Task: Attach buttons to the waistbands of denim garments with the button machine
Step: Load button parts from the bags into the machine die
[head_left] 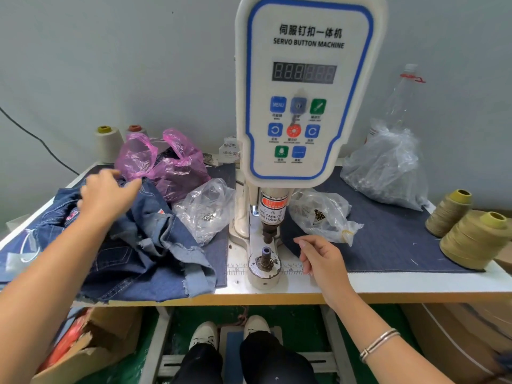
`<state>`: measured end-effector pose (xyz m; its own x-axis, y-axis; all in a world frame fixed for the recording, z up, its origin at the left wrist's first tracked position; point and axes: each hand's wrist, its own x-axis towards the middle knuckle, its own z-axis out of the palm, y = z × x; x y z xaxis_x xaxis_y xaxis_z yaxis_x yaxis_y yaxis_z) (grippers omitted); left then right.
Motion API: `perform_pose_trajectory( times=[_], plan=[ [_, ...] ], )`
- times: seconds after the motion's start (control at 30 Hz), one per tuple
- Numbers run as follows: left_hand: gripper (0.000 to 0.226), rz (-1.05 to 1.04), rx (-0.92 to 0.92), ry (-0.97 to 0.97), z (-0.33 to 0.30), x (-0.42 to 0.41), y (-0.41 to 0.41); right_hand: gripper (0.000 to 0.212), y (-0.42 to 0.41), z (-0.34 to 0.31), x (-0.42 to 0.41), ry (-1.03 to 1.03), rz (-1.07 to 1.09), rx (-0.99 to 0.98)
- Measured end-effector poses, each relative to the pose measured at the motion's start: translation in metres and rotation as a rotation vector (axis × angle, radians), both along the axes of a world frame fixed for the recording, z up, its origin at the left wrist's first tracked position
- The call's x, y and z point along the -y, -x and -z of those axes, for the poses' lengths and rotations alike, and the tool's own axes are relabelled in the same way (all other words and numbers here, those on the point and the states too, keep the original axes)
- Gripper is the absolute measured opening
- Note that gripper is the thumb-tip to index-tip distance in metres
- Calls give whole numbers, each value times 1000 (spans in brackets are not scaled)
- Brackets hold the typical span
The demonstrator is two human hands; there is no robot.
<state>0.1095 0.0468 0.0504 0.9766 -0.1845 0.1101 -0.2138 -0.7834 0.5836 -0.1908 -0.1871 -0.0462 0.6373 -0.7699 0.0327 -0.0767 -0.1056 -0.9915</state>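
Note:
A white servo button machine (pixel 302 87) stands at the table's middle, its punch above a round lower die (pixel 264 263). A pile of dark denim garments (pixel 144 245) lies left of it. My left hand (pixel 108 196) reaches over the pile's far part with fingers spread, resting on the denim. My right hand (pixel 321 259) hovers just right of the die with loosely curled fingers and holds nothing I can see. Nothing lies on the die.
Clear bags of metal parts (pixel 206 210) (pixel 321 214) flank the machine; a bigger one (pixel 388 170) sits back right. A pink bag (pixel 163 164) and thread cones (pixel 471 239) stand on the table. Below are a foot pedal (pixel 235 353) and a cardboard box (pixel 91 345).

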Motion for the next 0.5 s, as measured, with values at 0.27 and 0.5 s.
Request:
perform_pose_trajectory(
  times=[0.27,0.5],
  plan=[
    [38,108,20,124,30,3,30,26,10,-8,-5,-40,38,169],
    [42,522,43,229,20,20,98,22,16,-28,-49,275,-260,222]
  ],
)
